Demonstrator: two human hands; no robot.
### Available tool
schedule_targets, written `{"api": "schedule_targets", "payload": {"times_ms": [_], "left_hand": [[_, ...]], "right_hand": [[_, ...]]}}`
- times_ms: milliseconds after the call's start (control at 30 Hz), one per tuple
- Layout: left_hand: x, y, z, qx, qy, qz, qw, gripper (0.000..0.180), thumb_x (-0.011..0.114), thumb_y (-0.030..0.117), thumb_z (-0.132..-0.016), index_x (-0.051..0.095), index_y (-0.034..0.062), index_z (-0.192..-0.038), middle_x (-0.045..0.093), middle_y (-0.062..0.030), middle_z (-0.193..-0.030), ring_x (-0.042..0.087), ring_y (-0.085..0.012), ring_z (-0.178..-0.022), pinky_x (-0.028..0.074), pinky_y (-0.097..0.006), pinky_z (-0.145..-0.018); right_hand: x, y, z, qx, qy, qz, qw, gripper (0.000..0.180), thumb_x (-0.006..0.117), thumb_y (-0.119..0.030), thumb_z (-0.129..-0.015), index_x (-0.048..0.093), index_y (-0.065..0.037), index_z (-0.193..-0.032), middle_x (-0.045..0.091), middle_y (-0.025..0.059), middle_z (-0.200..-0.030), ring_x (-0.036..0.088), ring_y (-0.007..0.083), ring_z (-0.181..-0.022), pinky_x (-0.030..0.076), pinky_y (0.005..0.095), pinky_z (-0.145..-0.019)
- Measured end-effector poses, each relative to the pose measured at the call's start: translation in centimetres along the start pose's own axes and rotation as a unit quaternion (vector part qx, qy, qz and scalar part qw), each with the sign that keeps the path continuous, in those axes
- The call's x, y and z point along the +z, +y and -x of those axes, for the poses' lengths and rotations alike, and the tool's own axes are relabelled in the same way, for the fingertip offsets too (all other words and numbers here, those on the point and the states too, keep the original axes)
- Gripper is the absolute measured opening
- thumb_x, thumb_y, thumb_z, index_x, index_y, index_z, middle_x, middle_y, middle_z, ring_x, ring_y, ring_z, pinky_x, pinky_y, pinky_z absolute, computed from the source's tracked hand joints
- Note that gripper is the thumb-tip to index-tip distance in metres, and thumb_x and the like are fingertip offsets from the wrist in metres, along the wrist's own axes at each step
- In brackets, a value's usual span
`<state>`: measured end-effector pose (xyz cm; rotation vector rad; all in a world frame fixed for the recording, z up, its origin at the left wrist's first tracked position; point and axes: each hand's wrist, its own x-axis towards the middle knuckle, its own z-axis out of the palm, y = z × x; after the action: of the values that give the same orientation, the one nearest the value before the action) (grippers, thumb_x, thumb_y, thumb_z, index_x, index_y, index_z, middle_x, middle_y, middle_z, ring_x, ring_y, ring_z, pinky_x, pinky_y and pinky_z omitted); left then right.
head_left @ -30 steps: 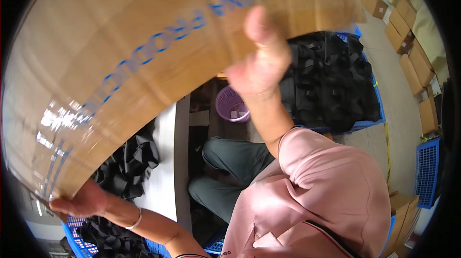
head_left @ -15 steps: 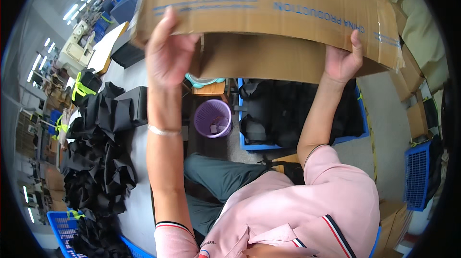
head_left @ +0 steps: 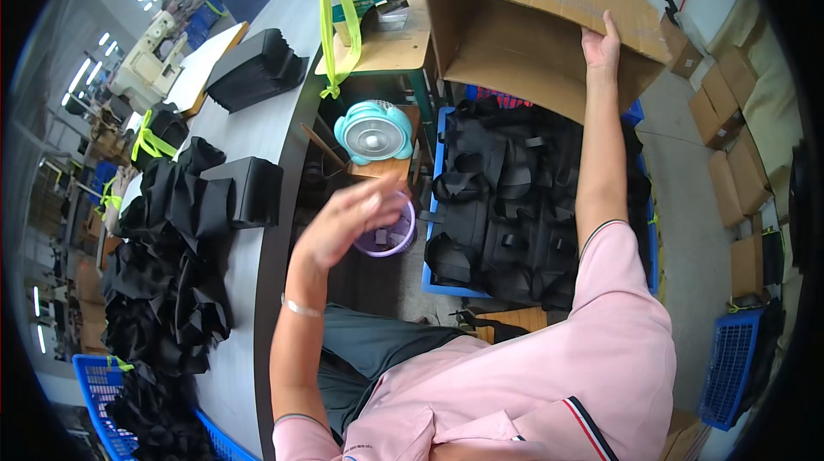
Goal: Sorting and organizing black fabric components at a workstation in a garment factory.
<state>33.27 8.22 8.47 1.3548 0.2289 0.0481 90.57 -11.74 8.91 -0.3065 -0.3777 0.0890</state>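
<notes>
1. Right hand [head_left: 601,51], nearer: I see it gripping the open edge of a carton [head_left: 532,32].
2. Carton: body toward ten o'clock from that grip; long axis, ten to four.
3. Left hand [head_left: 356,216]: open, blurred, apparently empty; carton between one and two o'clock, well apart.
4. Wooden table [head_left: 403,51]: nine o'clock from my right hand, hemming the carton.
5. Blue crate [head_left: 455,291], black pieces [head_left: 506,203] inside: seven o'clock.
</notes>
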Motion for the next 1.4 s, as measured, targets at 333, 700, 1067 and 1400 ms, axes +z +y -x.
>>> {"api": "schedule_targets", "payload": {"times_ms": [333, 700, 1067, 1400], "left_hand": [[-3.8, -16.2, 17.6, -0.196, 0.254, 0.104, 0.941, 0.074, 0.069, 0.043, -0.093, 0.044, 0.0, -0.148, 0.05, -0.0179, -0.147, 0.052, -0.032, -0.133, 0.045, -0.046, -0.107], [-1.6, -17.9, 19.9, -0.154, 0.318, 0.174, 0.919, 0.06, 0.066, 0.034, -0.097, 0.049, 0.0011, -0.144, 0.055, -0.0134, -0.144, 0.056, -0.0272, -0.129, 0.047, -0.04, -0.105], [1.0, -18.9, 28.8, -0.108, 0.447, 0.089, 0.884, 0.057, 0.063, 0.034, -0.099, 0.051, 0.0027, -0.144, 0.056, -0.0121, -0.143, 0.057, -0.0219, -0.126, 0.046, -0.033, -0.102], [4.6, -21.1, 37.0, 0.003, 0.621, 0.071, 0.781, 0.057, 0.071, 0.027, -0.094, 0.053, 0.0023, -0.142, 0.058, -0.0113, -0.14, 0.057, -0.0213, -0.125, 0.047, -0.034, -0.102]], "right_hand": [[-13.3, 5.0, 7.5, 0.146, 0.178, 0.376, 0.898, 0.077, 0.07, -0.009, -0.092, 0.024, 0.002, -0.153, 0.047, 0.0188, -0.146, 0.048, 0.0334, -0.136, 0.051, 0.0476, -0.101], [-6.3, 6.5, 12.4, 0.217, 0.053, 0.368, 0.903, 0.036, 0.06, -0.006, -0.096, 0.056, 0.001, -0.131, 0.067, 0.0157, -0.12, 0.068, 0.0264, -0.105, 0.058, 0.0372, -0.086], [3.5, 16.2, 30.2, 0.429, -0.215, 0.41, 0.775, 0.032, 0.061, -0.012, -0.096, 0.062, -0.001, -0.126, 0.071, 0.0091, -0.11, 0.07, 0.0156, -0.091, 0.057, 0.0288, -0.081], [19.4, 26.8, 56.3, 0.163, -0.576, 0.442, 0.668, 0.084, 0.079, -0.015, -0.083, 0.034, -0.01, -0.154, 0.033, 0.0188, -0.154, 0.054, 0.0308, -0.125, 0.05, 0.0357, -0.097]]}}
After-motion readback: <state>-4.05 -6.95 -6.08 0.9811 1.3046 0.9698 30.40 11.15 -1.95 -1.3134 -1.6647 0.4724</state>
